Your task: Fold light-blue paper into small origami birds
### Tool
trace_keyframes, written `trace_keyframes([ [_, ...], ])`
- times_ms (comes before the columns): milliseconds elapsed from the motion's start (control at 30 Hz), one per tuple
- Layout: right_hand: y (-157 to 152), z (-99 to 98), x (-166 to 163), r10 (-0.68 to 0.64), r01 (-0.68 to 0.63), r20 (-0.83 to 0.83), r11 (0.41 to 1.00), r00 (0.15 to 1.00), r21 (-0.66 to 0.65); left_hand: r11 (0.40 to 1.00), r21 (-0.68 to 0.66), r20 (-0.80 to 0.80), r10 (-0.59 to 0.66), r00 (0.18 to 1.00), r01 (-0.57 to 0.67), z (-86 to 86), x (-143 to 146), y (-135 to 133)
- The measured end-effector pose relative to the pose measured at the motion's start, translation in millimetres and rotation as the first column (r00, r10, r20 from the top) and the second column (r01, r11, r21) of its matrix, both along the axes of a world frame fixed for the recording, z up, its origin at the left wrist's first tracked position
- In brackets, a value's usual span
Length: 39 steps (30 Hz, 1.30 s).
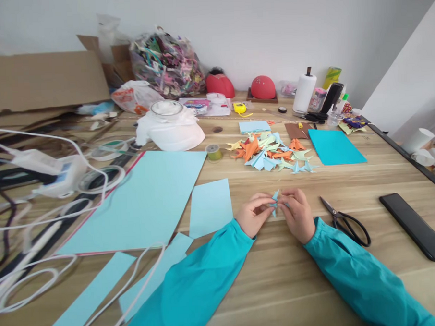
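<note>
Between my two hands is a small light-blue paper crane, its pointed ends sticking out above and below my fingertips. My left hand pinches it from the left, fingers closed. From the right, my right hand grips it with thumb and fingers, which hide its middle. Beyond the hands lies a heap of folded paper cranes in orange, blue, yellow and pale green. Black-handled scissors rest to the right of my right hand. Left of my left hand is a light-blue paper square.
A large light-blue sheet and a cut strip lie to the left, near white cables and a power strip. A black phone-like slab sits at right. Behind are a teal sheet and a spool.
</note>
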State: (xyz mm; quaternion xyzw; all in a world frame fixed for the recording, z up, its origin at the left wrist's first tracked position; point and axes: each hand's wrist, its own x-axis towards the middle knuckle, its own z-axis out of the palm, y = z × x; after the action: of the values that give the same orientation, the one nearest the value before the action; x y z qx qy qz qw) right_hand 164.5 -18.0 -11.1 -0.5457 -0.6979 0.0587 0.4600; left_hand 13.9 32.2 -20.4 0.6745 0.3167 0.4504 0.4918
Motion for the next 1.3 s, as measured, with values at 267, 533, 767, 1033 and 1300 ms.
trace_keyframes([
  [267,-1.4,2.0,0.0,0.035,-0.035,0.006,0.999,0.999,0.033,0.982,-0.172,0.017,0.085,0.996,-0.081,-5.2,1.6,0.1],
  [533,0.7,1.4,0.7,0.045,-0.045,0.013,0.998,0.999,0.031,0.972,-0.227,0.038,0.068,0.997,-0.057,11.1,-0.4,-3.0],
  [767,-1.0,4.4,-0.1,0.076,-0.077,0.022,0.996,0.997,0.038,0.961,-0.254,0.004,0.116,0.993,-0.111,12.2,-0.5,-1.5],
  [1033,0.1,2.6,1.4,0.062,-0.061,-0.030,0.997,0.998,0.043,0.915,-0.401,0.099,0.102,0.990,-0.054,5.8,-0.2,2.5],
  [1300,3.2,4.7,3.5,0.073,-0.072,-0.141,0.997,0.987,0.009,0.862,-0.495,0.193,-0.016,0.981,0.112,8.8,-1.8,6.5],
])
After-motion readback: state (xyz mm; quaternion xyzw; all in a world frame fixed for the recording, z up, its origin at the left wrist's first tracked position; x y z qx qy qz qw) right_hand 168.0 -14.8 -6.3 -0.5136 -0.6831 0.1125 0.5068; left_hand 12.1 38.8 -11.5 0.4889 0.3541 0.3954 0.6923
